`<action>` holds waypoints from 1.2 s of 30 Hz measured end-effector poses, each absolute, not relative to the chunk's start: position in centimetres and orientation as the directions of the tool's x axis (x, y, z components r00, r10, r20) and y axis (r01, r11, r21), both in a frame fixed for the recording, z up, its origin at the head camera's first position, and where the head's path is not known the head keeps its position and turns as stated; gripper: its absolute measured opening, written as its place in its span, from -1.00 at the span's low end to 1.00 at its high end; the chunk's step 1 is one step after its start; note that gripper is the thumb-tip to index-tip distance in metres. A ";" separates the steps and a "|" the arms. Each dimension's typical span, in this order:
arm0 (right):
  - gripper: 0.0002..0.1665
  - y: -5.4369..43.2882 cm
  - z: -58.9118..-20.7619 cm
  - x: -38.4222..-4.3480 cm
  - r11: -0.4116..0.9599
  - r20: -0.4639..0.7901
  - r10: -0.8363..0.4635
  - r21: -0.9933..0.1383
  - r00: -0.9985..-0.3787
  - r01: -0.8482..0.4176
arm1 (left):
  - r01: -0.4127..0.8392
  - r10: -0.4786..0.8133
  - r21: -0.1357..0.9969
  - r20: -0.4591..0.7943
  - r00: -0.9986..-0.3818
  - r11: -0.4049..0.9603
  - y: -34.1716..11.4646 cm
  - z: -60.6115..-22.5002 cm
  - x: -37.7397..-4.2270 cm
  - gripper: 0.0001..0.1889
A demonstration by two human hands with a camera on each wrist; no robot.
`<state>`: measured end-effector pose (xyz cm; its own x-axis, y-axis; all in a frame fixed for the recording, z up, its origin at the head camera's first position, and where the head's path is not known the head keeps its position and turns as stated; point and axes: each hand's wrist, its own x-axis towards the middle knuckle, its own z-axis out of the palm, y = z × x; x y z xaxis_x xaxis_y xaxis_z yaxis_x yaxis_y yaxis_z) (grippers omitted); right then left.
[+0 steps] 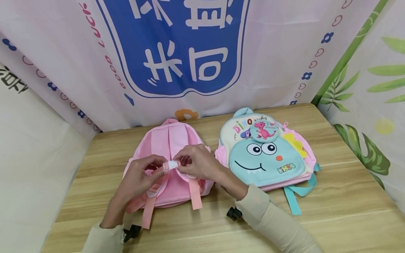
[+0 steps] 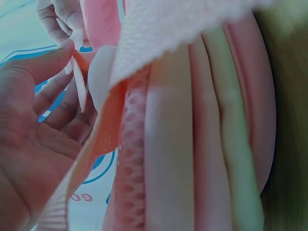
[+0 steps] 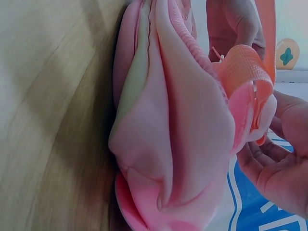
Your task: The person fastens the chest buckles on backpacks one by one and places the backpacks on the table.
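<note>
Wood-grain table (image 1: 95, 175); pink backpack (image 1: 172, 186) likely light, floppy; white buckle (image 1: 172, 164) probably stiff, slick; my left hand (image 1: 137, 177) pinches its nine-o'clock end, right hand (image 1: 200, 161) its three-o'clock; sound holds, I judge.

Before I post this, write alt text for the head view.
A person's two hands pinch what looks like a white clip over a pink backpack lying straps-up on a wood-grain table. To its right lies a smiling dinosaur backpack.

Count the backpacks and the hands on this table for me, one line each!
Backpacks: 2 (pink backpack, dinosaur backpack)
Hands: 2 (left hand, right hand)
Total: 4
</note>
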<state>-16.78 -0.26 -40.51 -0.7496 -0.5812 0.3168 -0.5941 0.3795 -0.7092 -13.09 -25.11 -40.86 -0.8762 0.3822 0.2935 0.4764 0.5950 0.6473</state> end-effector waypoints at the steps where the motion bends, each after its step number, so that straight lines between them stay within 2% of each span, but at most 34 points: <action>1: -0.77 -0.3 -40.5 -16.8 0.382 0.312 -0.583 -0.710 -0.750 -0.591 | 0.472 0.387 0.649 0.283 -0.878 0.597 -25.1 -40.9 -13.1 -0.74; 13: -0.76 -0.4 -41.1 -16.9 0.430 0.243 -0.606 -0.701 -0.758 -0.569 | 0.408 0.427 0.660 0.145 -0.893 0.631 -25.3 -41.3 -13.4 -0.75; 22: -0.76 -0.9 -41.9 -16.9 0.448 0.203 -0.631 -0.692 -0.748 -0.566 | 0.346 0.442 0.697 0.046 -0.896 0.628 -25.6 -41.5 -13.5 -0.84; 36: -0.83 -1.1 -43.0 -17.3 0.459 0.173 -0.640 -0.695 -0.748 -0.553 | 0.346 0.432 0.630 0.018 -0.902 0.695 -25.9 -41.9 -13.8 -0.83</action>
<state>-17.34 -1.14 -43.05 -0.7483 -0.6404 0.1733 -0.5535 0.4586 -0.6952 -13.76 -25.87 -41.94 -0.9017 0.4319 0.0183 0.3458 0.6953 0.6301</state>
